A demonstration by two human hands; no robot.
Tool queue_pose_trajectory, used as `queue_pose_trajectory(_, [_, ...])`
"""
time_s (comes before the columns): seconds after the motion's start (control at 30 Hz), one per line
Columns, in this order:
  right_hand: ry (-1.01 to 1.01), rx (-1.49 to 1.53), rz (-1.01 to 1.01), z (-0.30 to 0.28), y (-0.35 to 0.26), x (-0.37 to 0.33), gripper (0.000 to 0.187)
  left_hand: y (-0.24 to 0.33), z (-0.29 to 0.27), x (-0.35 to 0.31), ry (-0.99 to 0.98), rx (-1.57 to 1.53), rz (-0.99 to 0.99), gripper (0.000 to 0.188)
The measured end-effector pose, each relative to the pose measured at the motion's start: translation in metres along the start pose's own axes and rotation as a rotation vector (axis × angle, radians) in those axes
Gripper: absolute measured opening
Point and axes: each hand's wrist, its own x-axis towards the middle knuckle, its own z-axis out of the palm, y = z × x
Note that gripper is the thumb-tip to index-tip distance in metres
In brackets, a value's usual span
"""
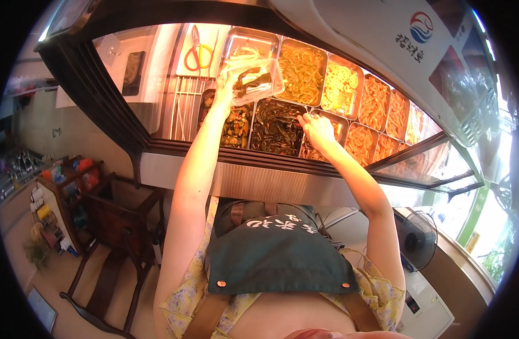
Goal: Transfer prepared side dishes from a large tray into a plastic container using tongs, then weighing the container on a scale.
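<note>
A clear plastic container (258, 82), partly filled with dark greens, is gripped by the left hand (230, 76) at its nine o'clock edge; the right hand (316, 129) is pinched shut, its contents untellable.

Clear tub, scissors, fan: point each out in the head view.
Clear tub (260, 82), head view, its side wall, held by the left hand.
Scissors (199, 55), head view, orange handles.
Fan (416, 239), head view, grille.

Orange-handled scissors (199, 55), a black fan (416, 237), perhaps a wooden chair (113, 226).

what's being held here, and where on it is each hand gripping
The left hand holds a clear plastic container by its left edge. The right hand reaches into a food tray; whether it grips anything cannot be told.
</note>
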Motion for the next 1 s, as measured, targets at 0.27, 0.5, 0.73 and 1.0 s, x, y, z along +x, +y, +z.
queue_pose_trajectory(0.27, [0.111, -0.014, 0.066, -0.066, 0.008, -0.045, 0.047, 0.004, 0.01, -0.005, -0.055, 0.054, -0.085, 0.063])
queue_pose_trajectory(0.5, [0.294, 0.079, 0.152, -0.103, 0.017, -0.029, 0.045, -0.005, 0.012, -0.006, -0.169, 0.155, -0.114, 0.063])
queue_pose_trajectory(0.73, [0.061, 0.152, 0.305, -0.08, 0.007, -0.027, 0.039, 0.011, 0.008, -0.012, -0.047, 0.157, -0.096, 0.068])
queue_pose_trajectory(1.0, [0.074, 0.023, 0.152, 0.034, 0.018, 0.017, 0.021, 0.011, 0.006, -0.009, -0.107, 0.051, -0.071, 0.07])
